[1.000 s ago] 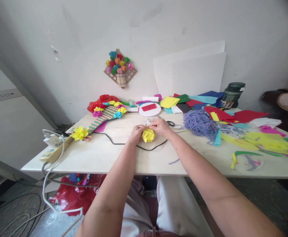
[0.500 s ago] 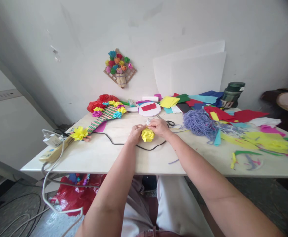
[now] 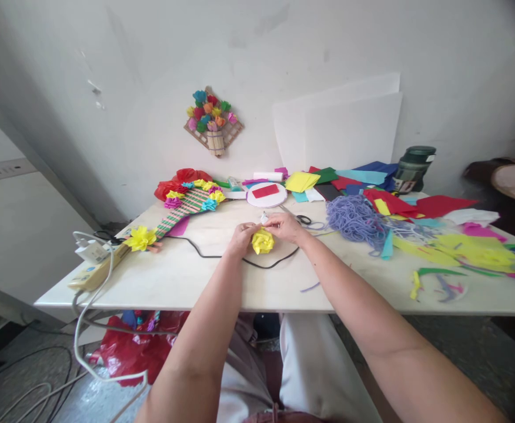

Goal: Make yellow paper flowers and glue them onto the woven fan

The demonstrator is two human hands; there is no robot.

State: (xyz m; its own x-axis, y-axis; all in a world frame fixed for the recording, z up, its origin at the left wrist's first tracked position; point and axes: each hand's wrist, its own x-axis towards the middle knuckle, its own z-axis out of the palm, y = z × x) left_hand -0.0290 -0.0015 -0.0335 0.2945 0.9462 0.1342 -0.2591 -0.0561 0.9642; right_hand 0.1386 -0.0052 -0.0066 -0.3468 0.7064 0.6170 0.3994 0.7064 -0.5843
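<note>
A ruffled yellow paper flower (image 3: 263, 241) is held between my hands above the middle of the white table. My left hand (image 3: 243, 238) is closed on its left edge, fingertips bent inward. From the right, my right hand (image 3: 285, 228) pinches the flower's upper edge. A small white tip (image 3: 264, 217), perhaps of a glue gun, shows just behind the fingers; its body is hidden. Black-handled scissors (image 3: 303, 220) lie beyond my right hand. A black cord (image 3: 266, 267) curves over the table below the flower.
At left lie a striped panel with paper flowers (image 3: 182, 208), a yellow flower (image 3: 141, 238) and a power strip (image 3: 96, 271). At right are purple yarn (image 3: 358, 223), coloured paper sheets (image 3: 445, 205) and a dark green bottle (image 3: 414, 169). A white round fan (image 3: 266, 201) lies behind my hands.
Both hands stay closed on the yellow flower, which has turned slightly between the fingers. The view has shifted a little; other things lie as before.
</note>
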